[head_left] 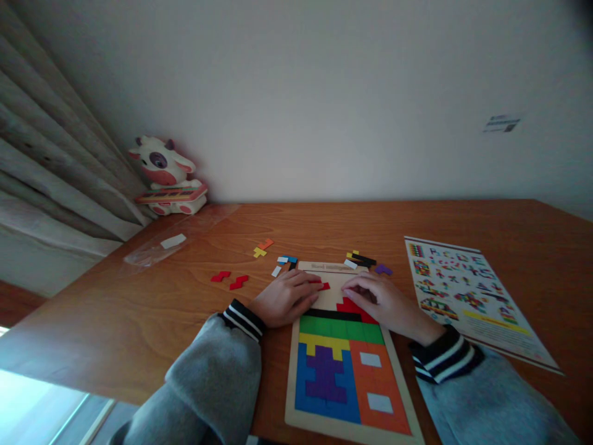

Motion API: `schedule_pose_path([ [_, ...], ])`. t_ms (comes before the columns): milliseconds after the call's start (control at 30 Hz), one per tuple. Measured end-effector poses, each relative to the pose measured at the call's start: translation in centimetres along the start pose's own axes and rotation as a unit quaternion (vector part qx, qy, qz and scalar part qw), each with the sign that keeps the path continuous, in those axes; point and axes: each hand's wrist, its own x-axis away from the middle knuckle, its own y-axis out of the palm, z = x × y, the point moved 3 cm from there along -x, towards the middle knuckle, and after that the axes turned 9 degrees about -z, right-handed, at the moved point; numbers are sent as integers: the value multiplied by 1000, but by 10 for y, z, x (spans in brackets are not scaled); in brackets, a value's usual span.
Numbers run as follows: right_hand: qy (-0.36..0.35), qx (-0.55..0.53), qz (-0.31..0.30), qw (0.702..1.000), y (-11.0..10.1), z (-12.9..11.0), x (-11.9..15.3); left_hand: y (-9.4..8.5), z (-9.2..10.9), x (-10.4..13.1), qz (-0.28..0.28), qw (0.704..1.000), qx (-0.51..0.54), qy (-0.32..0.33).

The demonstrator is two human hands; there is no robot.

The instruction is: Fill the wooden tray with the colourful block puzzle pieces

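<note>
A wooden puzzle board (291, 395) lies in front of me, its lower part filled with blue, purple, orange, white, yellow and green pieces. Above the green row runs a black strip (331, 315), with red pieces (359, 311) at its right end. My left hand (290, 296) rests over the board's upper left, fingers closed around a small red puzzle piece (326, 286) that sticks out at the fingertips. Over the upper right, my right hand (377, 300) has thumb and fingers pinched together just above the red pieces; whatever they hold is hidden.
Loose red pieces (239, 282) lie left of the board. Yellow (260, 252), blue, black, white and purple (383, 269) pieces sit beyond it. A printed pattern sheet (467, 296) lies at right. A toy cow (169, 176) and a clear plastic bag (155, 250) are at far left.
</note>
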Motion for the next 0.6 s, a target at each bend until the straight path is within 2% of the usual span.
schedule_pose_path([
  [133,-10,4,28,1000,2,-1,0,0,1,-1,-5,1000,0,8],
  [333,-13,26,36,999,3,0,0,0,0,-1,2,1000,-10,-5],
  [600,-35,24,51,998,4,-5,0,3,6,-3,-26,999,-11,19],
])
